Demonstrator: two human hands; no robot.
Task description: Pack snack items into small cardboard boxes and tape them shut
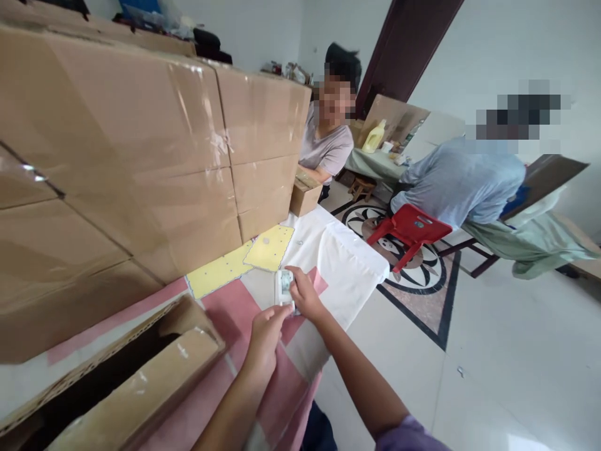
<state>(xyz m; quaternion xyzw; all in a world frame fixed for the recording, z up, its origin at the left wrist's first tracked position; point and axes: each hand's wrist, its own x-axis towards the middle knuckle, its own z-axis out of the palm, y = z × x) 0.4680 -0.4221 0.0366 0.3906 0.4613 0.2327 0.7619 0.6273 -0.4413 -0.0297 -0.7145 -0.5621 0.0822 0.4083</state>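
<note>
Between my two hands is a small white plastic case (278, 289) with a greenish patch in its middle, too small to name more closely. My left hand (267, 332) pinches its near end between thumb and fingers. On its right side my right hand (305, 294) grips it, fingers curled and thumb on the face. The case is just above a table covered with a pink and white cloth (235, 307). Beyond it lies a yellow patterned sheet (270, 249) on the cloth.
Stacked cardboard cartons (154, 156) wall off the left side. An opened carton (188, 351) stands at the near left. A person (328, 138) sits past the stack beside a small box (305, 193). Another person sits at the right on a red chair (417, 225).
</note>
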